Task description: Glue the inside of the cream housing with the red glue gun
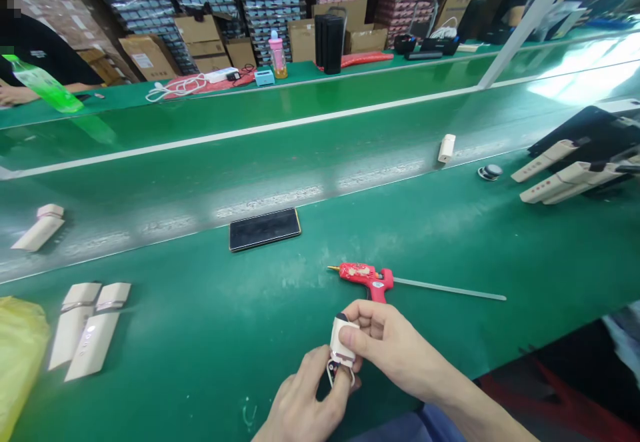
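Observation:
Both hands are closed on a small cream plastic housing [337,342] with a dark top, held above the green table near its front edge. The fingers of my right hand [387,342] grip its upper part, thumb across the front. My left hand [307,395] pinches the lower end, where the shell is open and dark parts show inside. Part of the housing is hidden by my fingers. Just beyond my right hand lies a red hot glue gun [357,273], its brass nozzle facing left. A long translucent glue stick [450,287] sticks out of its rear.
A black phone [265,229] lies mid-table. Two cream devices [93,345] and a yellow bag [20,362] are at left; several more cream parts [555,182] and a round dark-topped part [491,172] are at right. Loose cream pieces [447,148] lie on the belt [240,155]. Across it sits a co-worker.

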{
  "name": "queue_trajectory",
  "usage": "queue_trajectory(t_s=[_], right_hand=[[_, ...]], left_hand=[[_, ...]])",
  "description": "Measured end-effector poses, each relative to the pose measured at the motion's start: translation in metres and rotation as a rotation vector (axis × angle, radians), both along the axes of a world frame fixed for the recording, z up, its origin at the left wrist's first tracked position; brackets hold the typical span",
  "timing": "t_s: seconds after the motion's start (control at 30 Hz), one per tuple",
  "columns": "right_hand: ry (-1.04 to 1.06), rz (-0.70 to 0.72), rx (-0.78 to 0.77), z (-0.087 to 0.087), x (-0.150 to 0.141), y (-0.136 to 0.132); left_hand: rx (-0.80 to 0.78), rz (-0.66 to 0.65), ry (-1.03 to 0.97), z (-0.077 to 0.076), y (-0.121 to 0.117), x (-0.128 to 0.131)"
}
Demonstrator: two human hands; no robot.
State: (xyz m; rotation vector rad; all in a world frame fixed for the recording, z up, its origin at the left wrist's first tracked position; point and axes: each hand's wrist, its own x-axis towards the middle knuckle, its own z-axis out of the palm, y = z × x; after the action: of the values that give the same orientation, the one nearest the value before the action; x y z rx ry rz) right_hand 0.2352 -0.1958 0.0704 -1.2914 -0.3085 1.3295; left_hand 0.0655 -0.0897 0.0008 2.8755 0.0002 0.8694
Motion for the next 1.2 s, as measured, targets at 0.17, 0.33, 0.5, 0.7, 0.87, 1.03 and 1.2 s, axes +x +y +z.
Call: queue_trajectory(t_s=[0.17, 0.33, 0.5, 0.7, 0.87, 1.03, 1.2], right_hand=[[0.009, 0.002, -0.022, 0.000, 0.001, 0.000], [-0.008, -0.006, -0.031, 0.002, 0.004, 0.000], [-0.010, -0.016, -0.028, 0.004, 0.004, -0.002], [-0.012, -0.008, 0.004, 0.001, 0.003, -0.007], [-0.029, -0.038, 0.024, -0.001, 0.004, -0.007], [-0.065, -0.069, 0.012, 0.001, 0.002, -0.006], [-0.114, -0.084, 0.009, -0.002, 0.003, -0.011]], left_hand=[[0.028, 0.009, -0.003, -0.004, -0.002, 0.001], [0.080, -0.010, -0.026, 0.004, -0.002, 0.006], [0.110, -0.009, 0.025, 0.005, -0.002, 0.008], [0.027, -0.029, 0.080, -0.005, -0.004, 0.007], [-0.143, -0.062, 0.070, -0.004, 0.000, 0.005], [-0.448, -0.058, 0.024, -0.006, 0.002, 0.002], [-0.691, -0.006, 0.052, -0.004, -0.003, 0.006]])
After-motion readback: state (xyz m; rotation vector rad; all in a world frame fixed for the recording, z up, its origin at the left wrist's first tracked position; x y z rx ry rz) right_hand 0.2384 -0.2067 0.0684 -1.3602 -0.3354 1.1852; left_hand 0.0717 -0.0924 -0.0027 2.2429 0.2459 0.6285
